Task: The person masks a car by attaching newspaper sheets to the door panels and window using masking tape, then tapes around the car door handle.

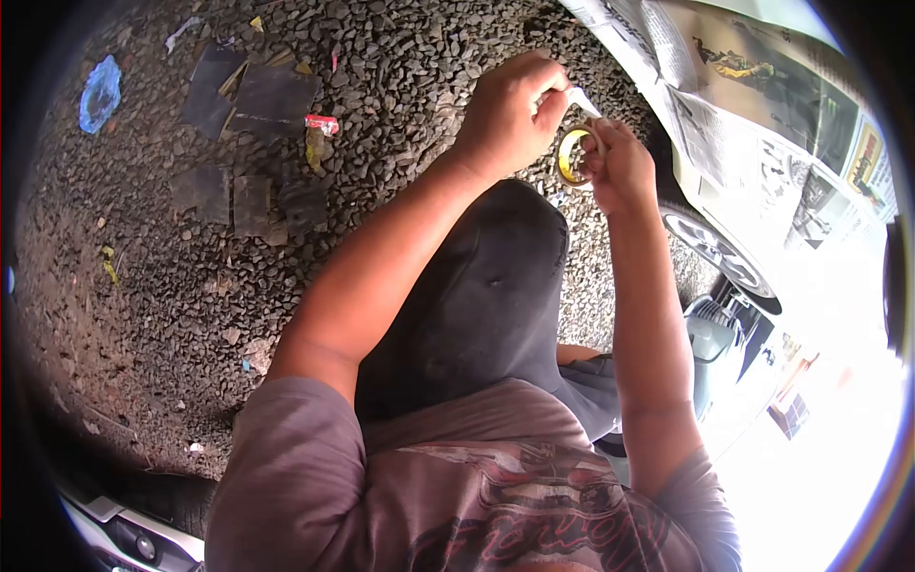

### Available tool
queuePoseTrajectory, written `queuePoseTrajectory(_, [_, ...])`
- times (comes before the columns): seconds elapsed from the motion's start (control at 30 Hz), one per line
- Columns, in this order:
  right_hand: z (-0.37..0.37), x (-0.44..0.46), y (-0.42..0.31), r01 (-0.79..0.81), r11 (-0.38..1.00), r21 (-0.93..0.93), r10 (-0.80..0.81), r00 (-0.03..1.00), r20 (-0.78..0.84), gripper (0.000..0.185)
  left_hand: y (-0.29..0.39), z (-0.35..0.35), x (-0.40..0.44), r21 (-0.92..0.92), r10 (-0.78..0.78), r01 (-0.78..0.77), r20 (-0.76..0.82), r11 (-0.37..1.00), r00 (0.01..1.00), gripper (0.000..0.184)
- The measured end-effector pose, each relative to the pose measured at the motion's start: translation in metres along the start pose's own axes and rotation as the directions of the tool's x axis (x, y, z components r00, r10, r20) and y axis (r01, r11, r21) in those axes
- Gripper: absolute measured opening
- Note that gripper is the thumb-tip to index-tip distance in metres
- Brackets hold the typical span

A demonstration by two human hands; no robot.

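Observation:
My right hand [621, 170] is closed around a roll of tape [572, 158] with a yellow inner ring, held near the car's side. From the roll a short white tape strip [583, 101] runs up to my left hand [515, 116]. My left hand is closed, with its thumb and fingertips pinching the strip's far end. Both hands are in front of my bent knee [496, 276], above the gravel. The fingertips of my left hand are partly hidden behind its knuckles.
Newspaper sheets [762, 86] cover the car panel at the right, above a wheel [720, 250]. On the gravel [400, 57] at left lie dark flat pieces [276, 100], a red wrapper [322, 124] and a blue plastic bag [100, 93]. Another vehicle [143, 539] shows at lower left.

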State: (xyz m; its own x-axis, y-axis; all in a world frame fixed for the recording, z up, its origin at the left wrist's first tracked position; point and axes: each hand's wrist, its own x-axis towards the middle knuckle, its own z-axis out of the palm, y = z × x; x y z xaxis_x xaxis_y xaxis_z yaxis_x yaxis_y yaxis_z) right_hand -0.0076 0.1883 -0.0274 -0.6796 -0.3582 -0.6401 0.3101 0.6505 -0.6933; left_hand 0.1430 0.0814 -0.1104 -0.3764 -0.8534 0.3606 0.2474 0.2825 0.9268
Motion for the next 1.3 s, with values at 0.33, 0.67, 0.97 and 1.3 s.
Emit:
queuePoseTrajectory(0.33, [-0.070, -0.011, 0.044, -0.020, 0.993, 0.117, 0.022, 1.000, -0.009, 0.033, -0.007, -0.070, 0.050, -0.267, -0.227, 0.265, 0.165, 0.927, 0.960, 0.011])
queuePoseTrajectory(0.67, [0.049, -0.012, -0.022, 0.392, 0.913, 0.110, -0.382, 0.919, -0.099, 0.058, -0.025, -0.028, 0.067, -0.514, -0.294, 0.382, 0.246, 0.768, 0.924, 0.005])
queuePoseTrajectory(0.97, [0.043, 0.022, -0.018, 0.473, 0.795, 0.381, -0.410, 0.881, -0.237, 0.045, -0.035, -0.016, 0.096, -0.450, -0.223, 0.329, 0.272, 0.830, 0.936, 0.004])
queuePoseTrajectory(1.3, [0.075, 0.036, -0.040, 0.491, 0.728, 0.479, -0.303, 0.857, -0.418, 0.063, -0.048, 0.027, 0.108, -0.315, -0.071, 0.003, -0.204, 0.949, 0.976, 0.011])
